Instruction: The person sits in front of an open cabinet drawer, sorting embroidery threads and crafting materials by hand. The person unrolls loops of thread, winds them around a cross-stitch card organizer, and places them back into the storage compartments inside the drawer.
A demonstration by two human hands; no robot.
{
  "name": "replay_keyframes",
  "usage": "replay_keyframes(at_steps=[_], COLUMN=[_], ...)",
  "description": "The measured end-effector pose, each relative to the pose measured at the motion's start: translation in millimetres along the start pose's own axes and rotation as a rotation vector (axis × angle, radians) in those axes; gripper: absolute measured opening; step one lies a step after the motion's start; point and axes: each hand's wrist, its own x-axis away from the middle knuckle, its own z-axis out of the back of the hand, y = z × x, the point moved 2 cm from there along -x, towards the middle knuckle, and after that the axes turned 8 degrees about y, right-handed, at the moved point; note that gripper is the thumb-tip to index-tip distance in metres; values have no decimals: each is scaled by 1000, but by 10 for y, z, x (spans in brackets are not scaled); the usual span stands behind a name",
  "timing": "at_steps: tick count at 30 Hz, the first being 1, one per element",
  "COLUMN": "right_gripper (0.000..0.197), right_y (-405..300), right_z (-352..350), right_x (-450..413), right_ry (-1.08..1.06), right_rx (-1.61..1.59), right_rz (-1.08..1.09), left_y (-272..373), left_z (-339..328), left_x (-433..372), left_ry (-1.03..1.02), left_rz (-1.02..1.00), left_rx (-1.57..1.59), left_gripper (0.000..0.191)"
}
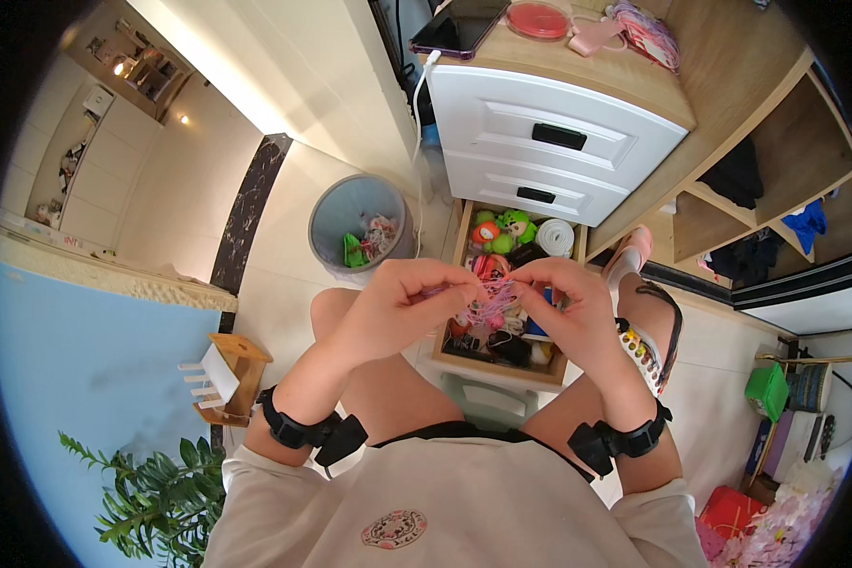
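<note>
Between my two hands hangs a loose tangle of pink and lilac strands (493, 307), perhaps thread or cord. My left hand (412, 305) pinches its left side between thumb and forefinger. On the right side, the thumb and forefinger of my right hand (564, 298) pinch it too. Directly below is a pulled-out wooden drawer (497, 371). Inside it lie green plush toys (515, 224), an orange toy (485, 232), a rolled white cable or strap (555, 237) and dark items (509, 348). My hands and the strands hide the drawer's middle.
A grey waste bin (319, 234) with wrappers stands left of the drawer. Above are white drawer fronts (561, 106) and a wooden top bearing a phone (461, 28) on a white cable (417, 121), a red round container (538, 20) and another thread bundle (646, 32). Open shelves (774, 170) hold clothes.
</note>
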Motion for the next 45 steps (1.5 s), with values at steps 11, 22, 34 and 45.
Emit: replay_keyframes(at_steps=[11, 22, 34, 45], right_gripper=[12, 9, 9, 10], right_y=[126, 451, 930, 487], right_z=[21, 24, 77, 47], right_x=[16, 65, 65, 1], right_ry=[13, 65, 48, 22], right_rx=[148, -170, -152, -449], right_rz=[66, -280, -361, -576], left_y=[112, 332, 908, -546], left_z=[373, 1015, 2007, 477], left_x=[101, 198, 738, 102], left_ry=[173, -78, 174, 271], left_rz=[98, -297, -580, 424], left_rx=[306, 915, 1110, 1040], left_gripper=[12, 12, 13, 34])
